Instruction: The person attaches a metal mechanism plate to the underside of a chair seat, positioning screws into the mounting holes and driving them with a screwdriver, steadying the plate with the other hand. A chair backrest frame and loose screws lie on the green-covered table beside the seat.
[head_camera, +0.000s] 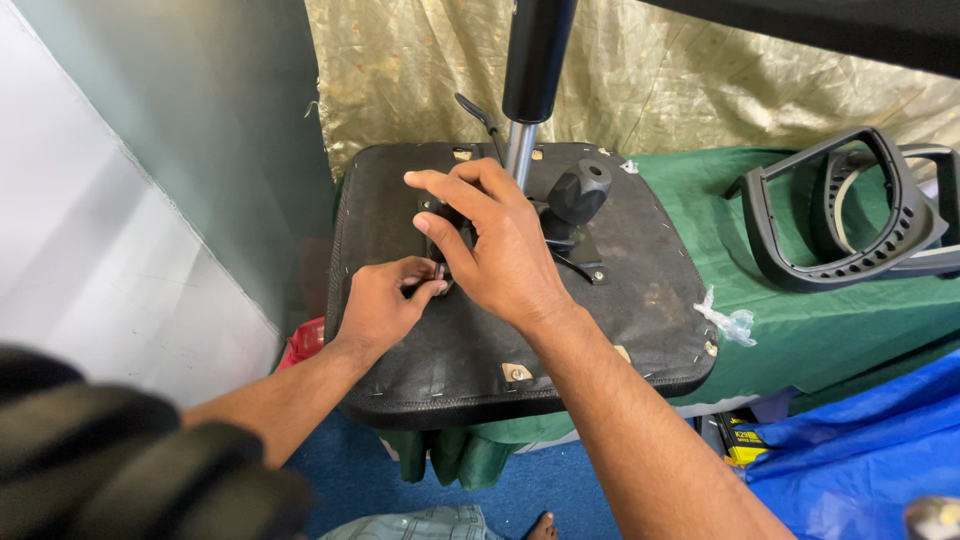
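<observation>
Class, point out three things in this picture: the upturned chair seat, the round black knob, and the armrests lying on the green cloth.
chair seat (470, 350): head view, bare black fabric underside near the front edge.
knob (583, 188): head view, its rounded head.
armrests (800, 270): head view, lower bar of the nearer grey loop.

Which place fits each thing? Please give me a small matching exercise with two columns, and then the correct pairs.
Things:
1. left hand
2. right hand
3. chair armrests
4. black knob

Places:
A. lying on the green cloth
B. beside the metal column, on the mechanism
C. on the seat underside, pinching a small part
D. spread over the mechanism plate

Pairs: 1-C, 2-D, 3-A, 4-B
</observation>
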